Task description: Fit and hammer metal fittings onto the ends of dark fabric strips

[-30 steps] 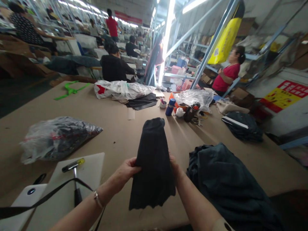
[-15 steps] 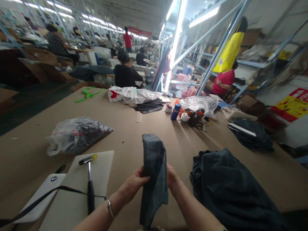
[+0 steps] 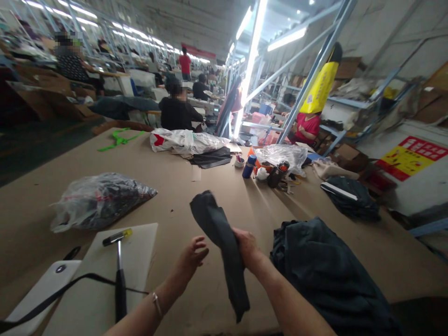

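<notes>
A strip of dark grey-green cloth (image 3: 224, 242) hangs slanted above the table, its upper end leaning left. My right hand (image 3: 248, 249) grips its right edge near the middle. Just left of the cloth is my left hand (image 3: 194, 256), apart from it, with fingers loosely curled and spaced and nothing in them. Right of my right hand lies a large heap of dark cloth (image 3: 322, 266) of similar colour.
A hammer (image 3: 119, 275) rests on a white board (image 3: 143, 242) at the left, beside a white power bank-like object (image 3: 45, 289) and a black strap. Beyond lie a plastic bag (image 3: 101, 200), a blue bottle (image 3: 249, 167), a dark bottle (image 3: 278, 174) and a folded dark cloth (image 3: 350, 198). Several people sit farther off.
My left hand has let go of the cloth and moved slightly left. The cloth, held by my right hand, has turned narrower and tilted left at its top. The view has shifted slightly right.
</notes>
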Demonstrator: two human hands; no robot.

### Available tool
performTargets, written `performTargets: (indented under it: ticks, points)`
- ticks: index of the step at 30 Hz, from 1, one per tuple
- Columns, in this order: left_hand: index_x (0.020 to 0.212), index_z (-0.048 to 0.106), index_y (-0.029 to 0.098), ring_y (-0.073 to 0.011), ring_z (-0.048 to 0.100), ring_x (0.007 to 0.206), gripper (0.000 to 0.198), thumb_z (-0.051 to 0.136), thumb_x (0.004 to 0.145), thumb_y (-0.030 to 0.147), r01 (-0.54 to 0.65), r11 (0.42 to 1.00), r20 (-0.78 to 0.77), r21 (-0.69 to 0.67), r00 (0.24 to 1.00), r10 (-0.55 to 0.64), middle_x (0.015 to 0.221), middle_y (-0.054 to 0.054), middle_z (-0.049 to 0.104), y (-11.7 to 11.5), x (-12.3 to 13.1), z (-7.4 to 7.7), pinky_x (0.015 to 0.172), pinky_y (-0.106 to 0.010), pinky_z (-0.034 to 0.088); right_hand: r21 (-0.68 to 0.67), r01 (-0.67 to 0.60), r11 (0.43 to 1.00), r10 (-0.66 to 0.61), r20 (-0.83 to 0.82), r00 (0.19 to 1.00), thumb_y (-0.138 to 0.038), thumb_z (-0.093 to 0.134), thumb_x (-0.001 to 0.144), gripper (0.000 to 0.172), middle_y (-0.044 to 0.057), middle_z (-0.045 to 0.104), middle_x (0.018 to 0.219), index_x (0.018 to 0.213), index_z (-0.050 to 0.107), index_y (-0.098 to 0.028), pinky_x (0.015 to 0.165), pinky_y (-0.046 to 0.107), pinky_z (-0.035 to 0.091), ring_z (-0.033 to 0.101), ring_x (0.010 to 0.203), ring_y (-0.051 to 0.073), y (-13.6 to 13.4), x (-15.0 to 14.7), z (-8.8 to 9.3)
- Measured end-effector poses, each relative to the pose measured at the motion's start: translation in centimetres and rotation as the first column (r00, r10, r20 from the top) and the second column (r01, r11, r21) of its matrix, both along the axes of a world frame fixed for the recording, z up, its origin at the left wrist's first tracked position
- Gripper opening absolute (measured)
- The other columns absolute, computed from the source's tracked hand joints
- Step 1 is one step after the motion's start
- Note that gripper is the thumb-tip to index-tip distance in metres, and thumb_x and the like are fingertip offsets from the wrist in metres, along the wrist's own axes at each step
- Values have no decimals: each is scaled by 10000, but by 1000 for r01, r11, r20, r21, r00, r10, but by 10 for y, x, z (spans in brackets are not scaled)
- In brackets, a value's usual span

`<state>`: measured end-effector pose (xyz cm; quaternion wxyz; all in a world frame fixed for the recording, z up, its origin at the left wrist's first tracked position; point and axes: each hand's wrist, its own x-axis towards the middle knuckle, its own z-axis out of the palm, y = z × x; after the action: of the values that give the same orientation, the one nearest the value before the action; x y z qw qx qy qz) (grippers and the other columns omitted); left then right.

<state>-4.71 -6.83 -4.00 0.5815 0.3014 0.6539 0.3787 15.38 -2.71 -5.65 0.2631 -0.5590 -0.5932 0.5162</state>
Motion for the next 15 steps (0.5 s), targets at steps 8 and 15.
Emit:
performTargets:
  ticks: [8,15]
  points:
    - [911,572,200,-146,537,788,199,557,773,343,68,847,-416,527,890,187,858,-21,589,24,-5,78,748,-236,411,131,-301,944,181,558,810,-244,543,817,81,82,645,843,776,584,-188,749,311,350,578,834,222,40,35,59]
    - [964,645,200,-312,367,1231,276,566,701,179,606,729,-663,318,692,-286,1188,-117,563,30,41,89,1055,-455,194,239,-725,646,263,822,506,-177,404,891,189,51,615,828,868,589,-206,700,283,338,558,776,171,25,20,92]
